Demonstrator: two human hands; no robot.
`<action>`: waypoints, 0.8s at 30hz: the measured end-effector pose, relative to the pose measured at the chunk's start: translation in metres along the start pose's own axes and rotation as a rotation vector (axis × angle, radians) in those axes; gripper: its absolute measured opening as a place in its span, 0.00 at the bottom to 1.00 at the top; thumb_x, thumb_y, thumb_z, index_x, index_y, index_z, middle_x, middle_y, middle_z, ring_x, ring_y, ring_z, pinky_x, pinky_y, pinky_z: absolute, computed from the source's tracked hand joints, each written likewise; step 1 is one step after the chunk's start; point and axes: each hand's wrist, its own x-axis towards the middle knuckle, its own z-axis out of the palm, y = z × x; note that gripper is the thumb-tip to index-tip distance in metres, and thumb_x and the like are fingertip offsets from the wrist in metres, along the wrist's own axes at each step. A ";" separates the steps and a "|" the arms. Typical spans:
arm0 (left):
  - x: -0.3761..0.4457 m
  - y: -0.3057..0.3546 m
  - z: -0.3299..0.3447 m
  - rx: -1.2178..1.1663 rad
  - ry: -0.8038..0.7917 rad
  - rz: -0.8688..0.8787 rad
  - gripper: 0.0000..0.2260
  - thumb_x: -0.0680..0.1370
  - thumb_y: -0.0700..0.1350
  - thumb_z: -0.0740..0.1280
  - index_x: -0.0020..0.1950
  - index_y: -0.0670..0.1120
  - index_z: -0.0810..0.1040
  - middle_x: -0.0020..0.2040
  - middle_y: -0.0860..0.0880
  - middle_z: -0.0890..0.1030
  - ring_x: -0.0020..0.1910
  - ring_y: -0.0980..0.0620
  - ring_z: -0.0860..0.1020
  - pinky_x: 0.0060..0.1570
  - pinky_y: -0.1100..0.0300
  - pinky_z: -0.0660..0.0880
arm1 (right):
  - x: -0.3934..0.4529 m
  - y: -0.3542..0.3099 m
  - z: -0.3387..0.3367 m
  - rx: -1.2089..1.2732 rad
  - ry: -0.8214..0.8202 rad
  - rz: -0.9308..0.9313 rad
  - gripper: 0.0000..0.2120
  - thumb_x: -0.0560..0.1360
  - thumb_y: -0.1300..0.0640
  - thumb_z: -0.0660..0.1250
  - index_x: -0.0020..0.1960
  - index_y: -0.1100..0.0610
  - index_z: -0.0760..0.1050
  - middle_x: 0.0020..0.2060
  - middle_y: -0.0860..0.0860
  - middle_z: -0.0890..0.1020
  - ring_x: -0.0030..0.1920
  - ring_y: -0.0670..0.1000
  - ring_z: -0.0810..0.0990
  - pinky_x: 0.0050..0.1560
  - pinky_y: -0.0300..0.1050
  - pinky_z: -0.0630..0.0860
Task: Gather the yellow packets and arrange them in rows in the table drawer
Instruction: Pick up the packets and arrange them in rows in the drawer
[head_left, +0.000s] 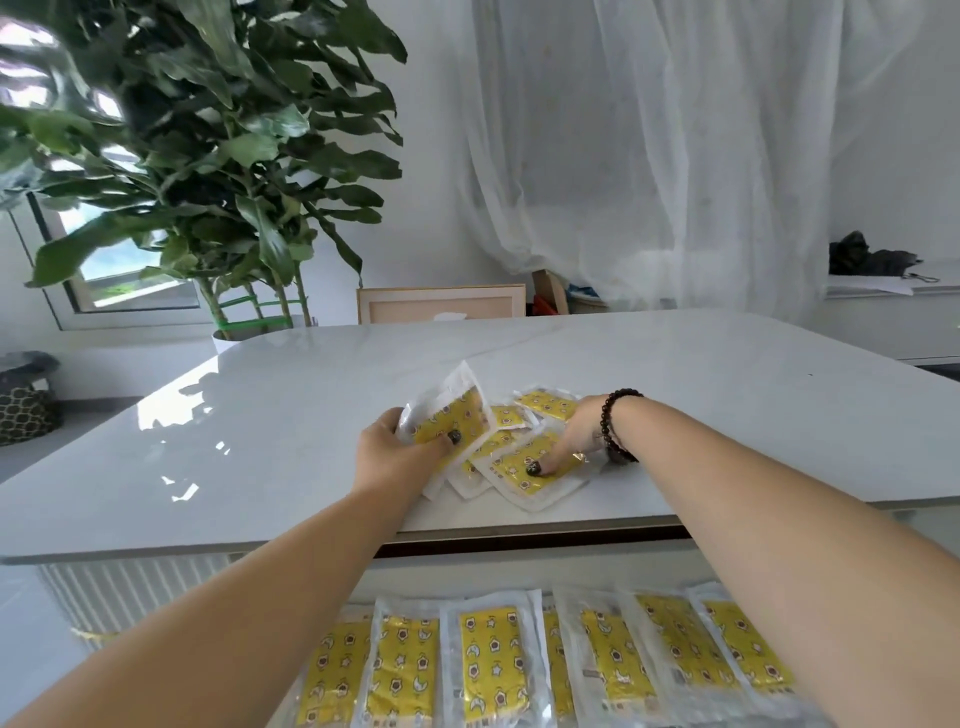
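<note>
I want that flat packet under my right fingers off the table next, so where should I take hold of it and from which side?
Take the flat packet by its white sealed border at the near corner, coming from the table edge nearest you. It lies flat, so a top grip finds no purchase; that corner sits free of the pile. Let the right hand slide it over the edge, then pinch.

no readable text, yellow packets show only star and moon patterns
</note>
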 end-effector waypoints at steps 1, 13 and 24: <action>0.000 -0.001 -0.001 -0.052 0.031 -0.005 0.10 0.70 0.38 0.74 0.46 0.50 0.78 0.42 0.48 0.83 0.40 0.48 0.81 0.40 0.57 0.79 | 0.003 0.002 0.001 0.027 0.008 -0.002 0.41 0.66 0.40 0.75 0.71 0.58 0.65 0.69 0.54 0.70 0.64 0.55 0.72 0.64 0.46 0.71; -0.004 -0.003 0.006 0.056 0.050 0.121 0.26 0.76 0.40 0.70 0.71 0.50 0.64 0.64 0.46 0.75 0.56 0.48 0.75 0.53 0.56 0.74 | 0.019 0.043 0.031 1.229 0.145 -0.290 0.17 0.67 0.78 0.66 0.47 0.59 0.74 0.45 0.58 0.81 0.46 0.56 0.81 0.46 0.49 0.80; -0.009 -0.004 0.008 0.050 0.021 0.230 0.29 0.81 0.40 0.62 0.77 0.58 0.55 0.62 0.55 0.69 0.47 0.58 0.74 0.41 0.71 0.75 | -0.003 -0.002 -0.014 0.610 0.354 -0.566 0.36 0.68 0.67 0.72 0.71 0.51 0.62 0.52 0.55 0.79 0.48 0.54 0.80 0.46 0.47 0.80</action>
